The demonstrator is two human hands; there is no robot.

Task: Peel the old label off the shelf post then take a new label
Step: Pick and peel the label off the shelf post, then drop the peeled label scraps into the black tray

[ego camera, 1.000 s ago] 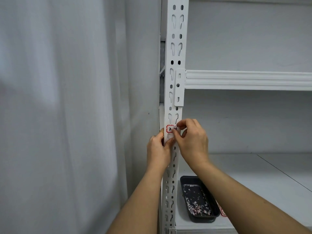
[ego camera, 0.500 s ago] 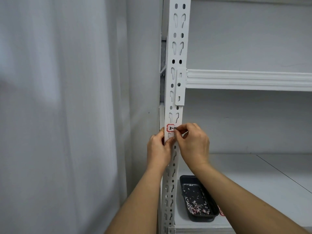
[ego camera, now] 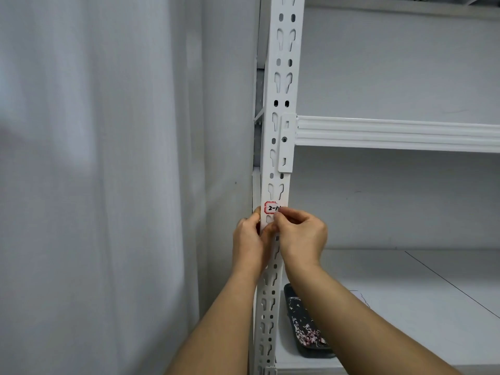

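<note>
1. The light is soft, even and cool, giving the whole scene a grey-blue cast with no hard glare.
2. The curtain point(ego camera: 94, 185) shows gentle vertical bands of shade in its folds, and a dim blurred patch sits at its left edge.
3. The beam point(ego camera: 392, 133) is the brightest white area; the wall beneath it lies in mild shadow.
4. Wide-angle distortion makes the post point(ego camera: 280, 147) lean and bow slightly, and the beam tilts down toward the right edge.
5. Focus is fairly sharp at the centre: the writing on the label point(ego camera: 271, 207) is crisp.
6. The forearms soften a little toward the bottom edge.
</note>
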